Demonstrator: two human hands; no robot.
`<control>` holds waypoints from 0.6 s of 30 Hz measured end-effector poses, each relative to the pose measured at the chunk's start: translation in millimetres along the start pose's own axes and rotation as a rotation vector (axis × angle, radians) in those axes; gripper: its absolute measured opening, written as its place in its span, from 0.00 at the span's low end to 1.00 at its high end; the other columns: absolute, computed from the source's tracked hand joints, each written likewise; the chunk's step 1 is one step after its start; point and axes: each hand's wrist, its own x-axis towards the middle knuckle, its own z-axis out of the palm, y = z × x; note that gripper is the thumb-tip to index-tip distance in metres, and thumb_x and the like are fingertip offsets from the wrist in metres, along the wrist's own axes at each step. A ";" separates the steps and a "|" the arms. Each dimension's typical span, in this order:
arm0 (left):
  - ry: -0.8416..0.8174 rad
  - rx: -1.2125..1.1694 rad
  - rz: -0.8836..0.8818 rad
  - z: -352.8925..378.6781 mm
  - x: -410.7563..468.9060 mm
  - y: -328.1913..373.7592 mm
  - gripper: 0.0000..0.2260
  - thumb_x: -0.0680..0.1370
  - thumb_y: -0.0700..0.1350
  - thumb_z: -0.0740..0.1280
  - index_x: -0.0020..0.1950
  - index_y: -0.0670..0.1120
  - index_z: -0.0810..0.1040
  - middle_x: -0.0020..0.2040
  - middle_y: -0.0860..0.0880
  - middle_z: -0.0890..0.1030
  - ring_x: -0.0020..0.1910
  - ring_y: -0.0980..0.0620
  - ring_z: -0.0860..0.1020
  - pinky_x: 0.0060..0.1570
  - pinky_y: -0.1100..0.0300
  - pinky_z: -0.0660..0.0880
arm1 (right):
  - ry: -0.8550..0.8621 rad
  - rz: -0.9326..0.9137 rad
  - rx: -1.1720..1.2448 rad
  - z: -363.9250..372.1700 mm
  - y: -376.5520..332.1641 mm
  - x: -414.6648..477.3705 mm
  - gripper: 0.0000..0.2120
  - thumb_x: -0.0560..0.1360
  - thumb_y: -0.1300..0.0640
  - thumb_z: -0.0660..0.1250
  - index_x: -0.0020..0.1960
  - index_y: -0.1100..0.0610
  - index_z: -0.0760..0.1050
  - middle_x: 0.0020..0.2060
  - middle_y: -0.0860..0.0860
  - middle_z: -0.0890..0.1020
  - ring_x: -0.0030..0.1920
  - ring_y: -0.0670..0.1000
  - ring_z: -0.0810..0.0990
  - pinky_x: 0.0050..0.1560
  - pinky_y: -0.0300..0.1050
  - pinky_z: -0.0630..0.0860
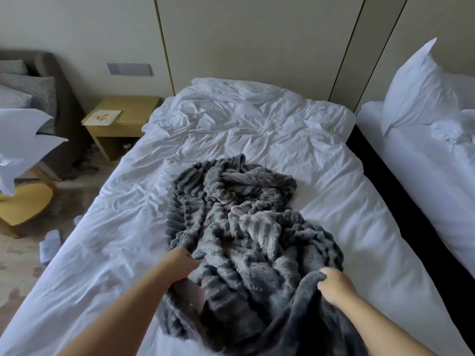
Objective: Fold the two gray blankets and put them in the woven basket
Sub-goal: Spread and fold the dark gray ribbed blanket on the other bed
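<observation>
A crumpled heap of gray ribbed plush blanket (pixel 244 227) lies on the white bed (pixel 128 222). I cannot tell whether the heap is one blanket or two. My left hand (pixel 180 263) grips the heap's near left edge, fingers buried in the fabric. At the near right edge my right hand (pixel 334 285) pinches a smooth gray fold and lifts it slightly. No woven basket shows in this view.
A second white bed (pixel 424 176) with an upright pillow (pixel 416 88) stands to the right across a dark gap. On the left are a wooden nightstand (pixel 120 124), a brown armchair (pixel 59 104), a low yellow table (pixel 25 204) and white slippers (pixel 50 245) on the floor.
</observation>
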 end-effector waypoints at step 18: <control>-0.152 -0.215 -0.204 58.0 176.9 41.8 0.56 0.66 0.59 0.76 0.74 0.63 0.33 0.75 0.37 0.41 0.55 0.38 0.77 0.51 0.51 0.77 | -0.178 -0.016 -0.043 84.8 -80.4 184.2 0.38 0.78 0.53 0.62 0.78 0.45 0.42 0.76 0.61 0.49 0.66 0.63 0.70 0.60 0.51 0.74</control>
